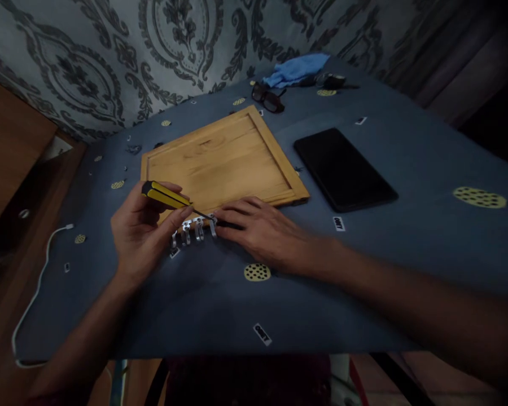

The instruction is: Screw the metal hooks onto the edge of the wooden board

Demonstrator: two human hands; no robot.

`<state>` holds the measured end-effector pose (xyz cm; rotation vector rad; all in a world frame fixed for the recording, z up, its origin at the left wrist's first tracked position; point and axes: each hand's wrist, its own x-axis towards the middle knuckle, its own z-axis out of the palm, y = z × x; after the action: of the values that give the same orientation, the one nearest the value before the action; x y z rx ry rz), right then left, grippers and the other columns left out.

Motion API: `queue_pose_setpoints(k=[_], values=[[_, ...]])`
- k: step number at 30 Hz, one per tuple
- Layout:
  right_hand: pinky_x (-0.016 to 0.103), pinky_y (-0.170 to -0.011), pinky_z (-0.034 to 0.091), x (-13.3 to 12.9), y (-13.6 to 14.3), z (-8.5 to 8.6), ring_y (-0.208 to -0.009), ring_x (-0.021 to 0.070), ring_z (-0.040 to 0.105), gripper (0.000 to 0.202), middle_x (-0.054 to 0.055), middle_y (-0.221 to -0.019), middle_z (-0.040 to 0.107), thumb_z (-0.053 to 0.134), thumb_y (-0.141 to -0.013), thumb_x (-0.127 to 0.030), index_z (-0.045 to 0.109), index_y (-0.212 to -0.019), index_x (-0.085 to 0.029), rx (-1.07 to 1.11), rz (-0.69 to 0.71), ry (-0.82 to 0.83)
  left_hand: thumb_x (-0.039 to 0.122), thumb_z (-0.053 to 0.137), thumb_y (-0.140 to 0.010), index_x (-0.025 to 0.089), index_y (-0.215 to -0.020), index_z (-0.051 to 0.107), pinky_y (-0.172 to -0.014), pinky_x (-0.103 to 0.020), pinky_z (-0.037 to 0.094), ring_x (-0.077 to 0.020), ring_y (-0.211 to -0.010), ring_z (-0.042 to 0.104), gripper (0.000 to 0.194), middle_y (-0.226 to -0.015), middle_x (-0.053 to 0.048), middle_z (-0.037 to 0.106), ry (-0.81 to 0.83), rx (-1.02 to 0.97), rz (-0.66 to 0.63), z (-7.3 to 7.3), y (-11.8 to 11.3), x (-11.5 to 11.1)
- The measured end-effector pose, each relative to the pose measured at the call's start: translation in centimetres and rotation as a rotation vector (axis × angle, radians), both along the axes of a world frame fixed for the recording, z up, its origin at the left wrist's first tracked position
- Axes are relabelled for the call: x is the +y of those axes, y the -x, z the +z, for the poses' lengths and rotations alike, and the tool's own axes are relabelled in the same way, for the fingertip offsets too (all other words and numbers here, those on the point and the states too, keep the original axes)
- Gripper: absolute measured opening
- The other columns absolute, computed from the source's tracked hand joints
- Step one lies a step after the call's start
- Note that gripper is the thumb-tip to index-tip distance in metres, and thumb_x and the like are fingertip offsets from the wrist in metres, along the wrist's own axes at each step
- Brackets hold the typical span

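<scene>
Grey damask-patterned wallpaper (180,34) rises past the far edge of our table, which is spread with a dark blue cloth (186,310). Right at our fingertips, between our two hands, lies a metal hook rail (199,228), set along the near edge of a framed wooden board (220,163), its hooks pointing towards us; our left thumb hides part of its left end. With our left hand (138,225) we pinch a yellow-and-black screwdriver (166,195) between thumb and fingers, the handle slanting up past them, the shaft running down to the rail's right end. There the fingers of our right hand (265,234) reach out, slightly spread over the board's edge; we cannot tell whether thumb and forefinger pinch anything by the tip. Most of the board lies flat just beyond our fingers.

To the right of our right fingers rests a black tablet (345,169), screen dark. Far past those fingertips we have dark glasses (267,98), then a crumpled blue rag (297,70) with a dark object (331,79) beside it, too dim to name. Left of our left fingers, well apart, a white cable (46,265) curls down the table's side, near wooden furniture (12,152).
</scene>
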<state>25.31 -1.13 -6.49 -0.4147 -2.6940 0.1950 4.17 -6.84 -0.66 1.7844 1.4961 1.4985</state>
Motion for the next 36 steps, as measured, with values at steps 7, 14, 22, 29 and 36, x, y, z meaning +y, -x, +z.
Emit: queue_pose_setpoints(k=[7, 14, 22, 29, 36], values=[[0.047, -0.104, 0.046, 0.07, -0.04, -0.18, -0.126, 0.0298, 0.056, 0.036, 0.011, -0.137, 0.067, 0.057, -0.093, -0.006, 0.067, -0.126, -0.016, -0.007, 0.001, 0.018, 0.02, 0.084, -0.082, 0.027, -0.106, 0.074, -0.085, -0.029, 0.065, -0.0161, -0.091, 0.076, 0.027, -0.098, 0.001, 0.077, 0.011, 0.011, -0.043, 0.0, 0.38, -0.07], [0.047, -0.105, 0.045, 0.11, -0.16, -0.3, -0.127, 0.0288, 0.056, 0.035, 0.012, -0.136, 0.067, 0.053, -0.096, -0.008, 0.066, -0.128, -0.016, 0.001, 0.009, 0.016, 0.023, 0.082, -0.085, 0.023, -0.109, 0.073, -0.089, -0.031, 0.066, -0.0178, -0.093, 0.077, 0.025, -0.099, -0.003, 0.077, 0.014, 0.048, -0.095, 0.37, 0.43, -0.1], [0.046, -0.103, 0.045, 0.16, -0.09, -0.43, -0.125, 0.0287, 0.057, 0.032, 0.013, -0.134, 0.068, 0.054, -0.097, -0.009, 0.067, -0.125, -0.016, 0.021, 0.004, 0.015, 0.023, 0.08, -0.087, 0.026, -0.117, 0.072, -0.089, -0.033, 0.066, -0.0174, -0.095, 0.076, 0.031, -0.101, -0.002, 0.077, -0.042, 0.057, -0.088, 0.51, 0.56, -0.22], [0.048, -0.102, 0.045, 0.14, -0.17, -0.58, -0.125, 0.0306, 0.057, 0.031, 0.014, -0.136, 0.067, 0.055, -0.096, -0.008, 0.067, -0.124, -0.014, 0.031, 0.008, 0.009, 0.02, 0.086, -0.079, 0.026, -0.101, 0.074, -0.081, -0.031, 0.068, -0.0142, -0.087, 0.075, 0.026, -0.098, 0.003, 0.07, -0.182, -0.002, 0.01, 0.7, 0.35, 0.19], [0.049, -0.102, 0.045, 0.19, -0.1, -0.56, -0.126, 0.0308, 0.057, 0.031, 0.015, -0.136, 0.067, 0.058, -0.095, -0.008, 0.067, -0.124, -0.014, 0.033, 0.012, 0.012, 0.023, 0.085, -0.081, 0.028, -0.097, 0.069, -0.079, -0.031, 0.066, -0.0156, -0.088, 0.074, 0.024, -0.093, 0.003, 0.07, -0.075, -0.001, 0.004, 0.33, -0.05, -0.04]])
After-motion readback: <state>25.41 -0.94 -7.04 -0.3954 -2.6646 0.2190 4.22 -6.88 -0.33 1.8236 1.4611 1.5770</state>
